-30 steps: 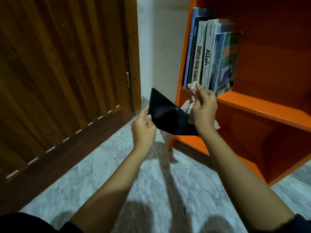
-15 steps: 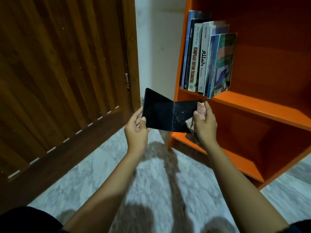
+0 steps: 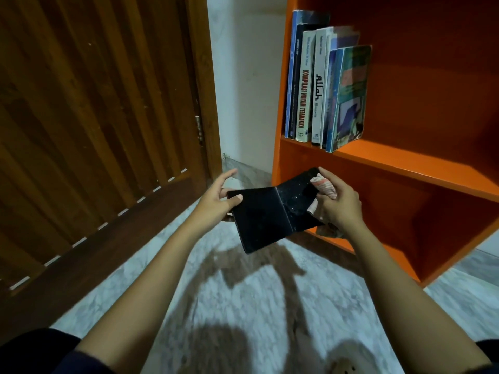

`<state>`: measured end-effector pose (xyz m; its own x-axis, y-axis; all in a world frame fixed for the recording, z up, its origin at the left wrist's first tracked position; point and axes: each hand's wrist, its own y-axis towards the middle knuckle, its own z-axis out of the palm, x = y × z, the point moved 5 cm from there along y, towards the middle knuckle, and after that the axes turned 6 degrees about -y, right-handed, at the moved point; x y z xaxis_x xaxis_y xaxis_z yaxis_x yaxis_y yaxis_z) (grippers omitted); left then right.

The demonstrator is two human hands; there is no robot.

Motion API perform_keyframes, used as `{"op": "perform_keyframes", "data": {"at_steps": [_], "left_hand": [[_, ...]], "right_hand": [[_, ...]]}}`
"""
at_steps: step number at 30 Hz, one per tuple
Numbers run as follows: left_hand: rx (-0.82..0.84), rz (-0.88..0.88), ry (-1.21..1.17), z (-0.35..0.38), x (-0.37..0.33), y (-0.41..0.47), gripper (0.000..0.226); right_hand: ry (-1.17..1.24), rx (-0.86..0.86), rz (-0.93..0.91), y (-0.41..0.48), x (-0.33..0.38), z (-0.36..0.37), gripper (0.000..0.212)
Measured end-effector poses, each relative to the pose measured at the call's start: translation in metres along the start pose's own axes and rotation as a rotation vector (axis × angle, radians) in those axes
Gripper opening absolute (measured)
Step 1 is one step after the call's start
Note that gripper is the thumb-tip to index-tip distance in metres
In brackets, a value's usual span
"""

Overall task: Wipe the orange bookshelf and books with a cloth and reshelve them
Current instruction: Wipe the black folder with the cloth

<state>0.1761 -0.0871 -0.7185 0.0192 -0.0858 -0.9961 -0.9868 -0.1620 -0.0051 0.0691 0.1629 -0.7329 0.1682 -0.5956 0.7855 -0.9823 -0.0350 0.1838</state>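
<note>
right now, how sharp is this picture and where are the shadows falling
In the head view the pale marble floor is streaked with motion blur near the bottom edge, yet the spines of the upright books read clearly; in the same head view a dark shadow of the thin black open book falls on that floor below it; the wide lens tilts the side of the orange bookshelf.

- The orange bookshelf [image 3: 278, 157] stands on the pale marbled floor [image 3: 243, 298], close beside a white wall.
- On its upper shelf board [image 3: 410, 168], a row of books [image 3: 321, 85] stands upright, packed against the left side panel.
- The outermost book, worn and green-blue, faces outward at the row's right end.
- Dark shadows fall across the floor.
</note>
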Motion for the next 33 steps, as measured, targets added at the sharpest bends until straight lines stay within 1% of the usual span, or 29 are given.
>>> {"op": "perform_keyframes", "data": {"at_steps": [2, 4, 7, 10, 12, 15, 17, 18, 21, 23, 25, 27, 29, 31, 33], "left_hand": [[0.114, -0.087, 0.069, 0.006, -0.001, 0.001, 0.051], [0.2, -0.17, 0.096, 0.013, 0.004, 0.0, 0.048], [0.239, -0.277, -0.001, 0.016, 0.017, -0.003, 0.046], [0.228, -0.298, -0.051, 0.018, 0.026, -0.004, 0.042], [0.182, -0.28, -0.042, 0.021, 0.03, -0.003, 0.041], [0.089, -0.26, -0.078, 0.028, 0.034, -0.002, 0.041], [0.036, -0.247, -0.092, 0.032, 0.036, 0.0, 0.041], [0.016, -0.241, -0.107, 0.034, 0.036, 0.001, 0.041], [-0.039, -0.228, -0.179, 0.04, 0.035, 0.005, 0.041], [-0.054, -0.218, -0.183, 0.044, 0.033, 0.006, 0.042], [-0.073, -0.208, -0.177, 0.048, 0.031, 0.005, 0.042], [-0.11, -0.192, -0.184, 0.047, 0.029, 0.004, 0.043], [-0.151, -0.172, -0.181, 0.045, 0.028, 0.004, 0.043], [-0.185, -0.163, -0.173, 0.041, 0.029, 0.006, 0.043], [-0.205, -0.156, -0.178, 0.039, 0.029, 0.006, 0.043]], "right_hand": [[0.027, 0.064, -0.065, -0.002, 0.005, 0.002, 0.059], [0.018, 0.083, -0.135, -0.002, 0.01, 0.003, 0.06], [0.029, 0.09, -0.182, 0.001, 0.011, 0.001, 0.06], [0.072, 0.113, -0.184, 0.005, 0.007, 0.001, 0.064], [0.114, 0.036, -0.183, 0.008, 0.011, -0.002, 0.065], [0.113, -0.199, -0.235, 0.003, 0.025, -0.015, 0.065], [0.127, -0.265, -0.267, -0.007, 0.033, -0.013, 0.067], [0.151, -0.244, -0.256, -0.013, 0.036, -0.006, 0.067], [0.203, -0.075, -0.245, -0.038, 0.038, 0.032, 0.063], [0.244, 0.023, -0.262, -0.052, 0.037, 0.056, 0.06], [0.28, 0.113, -0.228, -0.062, 0.033, 0.073, 0.059], [0.247, 0.206, -0.188, -0.07, 0.027, 0.085, 0.063], [0.151, 0.306, -0.178, -0.077, 0.023, 0.094, 0.064], [0.133, 0.358, -0.202, -0.083, 0.02, 0.096, 0.056], [0.155, 0.362, -0.251, -0.086, 0.02, 0.093, 0.048]]}}
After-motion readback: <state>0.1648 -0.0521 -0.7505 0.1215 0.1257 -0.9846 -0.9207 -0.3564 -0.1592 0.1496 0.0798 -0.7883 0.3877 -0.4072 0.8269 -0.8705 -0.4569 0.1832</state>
